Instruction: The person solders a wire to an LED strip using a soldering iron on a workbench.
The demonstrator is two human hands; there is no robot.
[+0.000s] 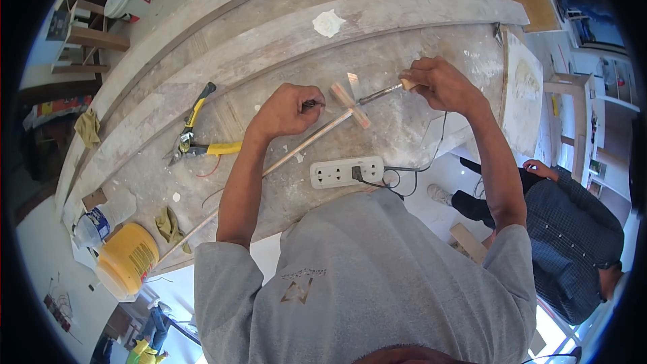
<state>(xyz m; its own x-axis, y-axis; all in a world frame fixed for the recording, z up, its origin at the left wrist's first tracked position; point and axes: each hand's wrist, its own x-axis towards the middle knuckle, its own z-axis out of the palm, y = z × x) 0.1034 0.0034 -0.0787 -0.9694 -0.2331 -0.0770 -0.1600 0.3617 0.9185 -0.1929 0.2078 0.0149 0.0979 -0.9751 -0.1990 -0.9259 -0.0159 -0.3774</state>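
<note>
My right hand (441, 83) grips a soldering iron (385, 93) by its pale handle; the iron's metal shaft points left and down, its tip close to a small wood block (350, 105). A long thin metal rod (306, 143) runs diagonally over the bench and ends at that block. Left of the block, my left hand (288, 109) is closed, thumb against fingers, around something small and dark that is mostly hidden. Below the hands lies a white power strip (330, 172) with one black plug (358, 174) in it; a black cord (441, 138) hangs beneath my right hand.
Yellow-handled snips (184, 140) and a yellow-handled tool (222, 149) lie left. A yellow tub (131, 256), a plastic bottle (91, 228) and a cloth (167, 224) are at the lower left. Long curved boards (269, 32) span the far side. Another person (573, 229) is at the right.
</note>
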